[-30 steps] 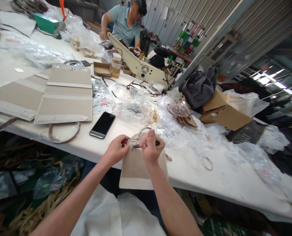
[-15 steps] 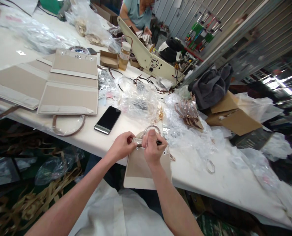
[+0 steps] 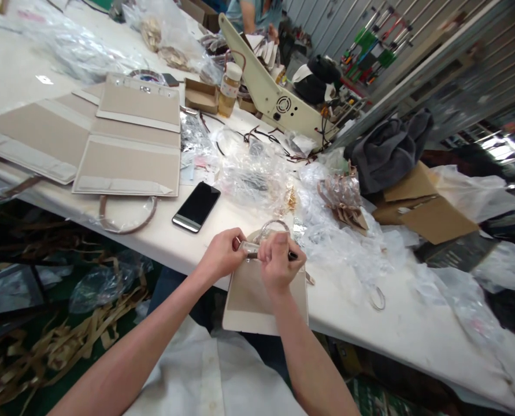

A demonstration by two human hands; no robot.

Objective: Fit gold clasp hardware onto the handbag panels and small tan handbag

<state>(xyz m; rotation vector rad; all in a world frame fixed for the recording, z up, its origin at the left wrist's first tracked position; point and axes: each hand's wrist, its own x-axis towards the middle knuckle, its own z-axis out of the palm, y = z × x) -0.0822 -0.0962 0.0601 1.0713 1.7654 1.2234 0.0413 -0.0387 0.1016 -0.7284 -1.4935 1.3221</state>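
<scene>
Head view: nearest me, a matte beige rectangular panel with smooth pale borders overhangs the white table's near edge. I see the left hand pinching its far left corner, the right hand clenched around a slim dark tool, whose middle the fist hides. Farther left lies a glossy black phone; beyond, crinkled clear plastic film. Farthest, a person in a blue shirt is cut off.
</scene>
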